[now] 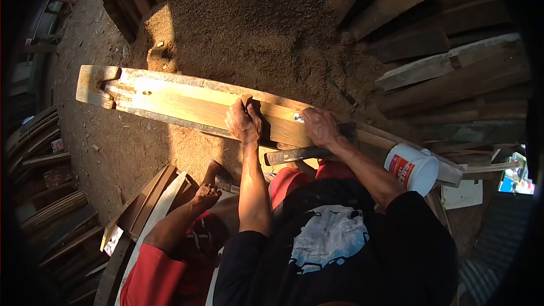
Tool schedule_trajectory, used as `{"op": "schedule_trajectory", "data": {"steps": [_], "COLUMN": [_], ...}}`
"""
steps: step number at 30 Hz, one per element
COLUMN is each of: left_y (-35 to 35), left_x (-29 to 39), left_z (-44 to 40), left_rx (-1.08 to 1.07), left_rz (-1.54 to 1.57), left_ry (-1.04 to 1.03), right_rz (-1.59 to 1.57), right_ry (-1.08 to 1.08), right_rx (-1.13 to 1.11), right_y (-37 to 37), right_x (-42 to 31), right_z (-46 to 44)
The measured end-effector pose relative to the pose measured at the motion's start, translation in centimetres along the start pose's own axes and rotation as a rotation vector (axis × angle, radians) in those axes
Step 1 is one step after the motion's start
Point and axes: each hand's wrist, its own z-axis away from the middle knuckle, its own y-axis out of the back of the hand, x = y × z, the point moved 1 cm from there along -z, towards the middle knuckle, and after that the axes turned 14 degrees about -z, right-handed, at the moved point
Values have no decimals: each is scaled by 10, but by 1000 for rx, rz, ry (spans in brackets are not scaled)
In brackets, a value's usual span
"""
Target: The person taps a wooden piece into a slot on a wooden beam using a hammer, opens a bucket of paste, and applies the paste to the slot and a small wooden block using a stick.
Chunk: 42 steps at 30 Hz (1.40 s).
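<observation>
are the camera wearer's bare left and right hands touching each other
Apart. The head view shows a stretch of the long pale wooden plank between the left hand and right hand.

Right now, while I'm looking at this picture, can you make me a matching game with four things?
Things
1. bucket
2. board
3. left hand
4. other person's shirt

Clues
A. fingers curled, seen over the board
B. plain red, at the bottom left
C. white, with a red label
D. long and wooden, partly in bright sunlight

Right pairs: 1-C, 2-D, 3-A, 4-B
</observation>
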Motion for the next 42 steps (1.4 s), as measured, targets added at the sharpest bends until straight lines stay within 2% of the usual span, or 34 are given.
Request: {"op": "schedule_trajectory", "data": {"steps": [3, 7, 10, 13, 16, 19, 23, 25, 28, 32, 35, 37, 40, 42], "left_y": [4, 0, 0, -1, 1, 2, 4, 3, 2, 1, 1, -1, -6, -6], "left_x": [4, -1, 0, -1, 0, 1, 3, 2, 0, 0, -1, -4, -5, -5], "left_z": [-3, -1, -2, -4, -3, -2, -5, -3, -3, -2, -2, 0, 0, 1], "left_rx": [0, 2, 7, -1, -10, -24, -18, -27, -31, -22, -26, -11, 24, 18], "left_rz": [50, -43, -39, -67, -70, -81, -95, -95, -90, -79, -59, -100, -88, -53], "left_ry": [21, -9, -2, -3, -8, -4, -9, 7, 2, 17, 18, 3, -10, -11], "right_rz": [-10, 19, 21, 105, 113, 43, 107, 108, 30, 36, 50, 38, -41, -230], "right_ry": [78, 38, 164, 75, 88, 166, 146, 111, 159, 112, 129, 153, 136, -14], "right_rx": [-61, -80, -104, -305, -237, -251, -293, -278, -262, -262, -293, -303, 6, 91], "right_y": [0, 27, 14, 20, 37, 23, 26, 46, 36, 20, 24, 50, 86, 120], "right_x": [1, 14, 29, 28, 2, 15, 21, -7, 12, 37, 32, 2, -14, -19], "right_z": [15, 3, -5, -10, -14, -25, -26, -22, -19, -11, 0, 3, 21, 40]}}
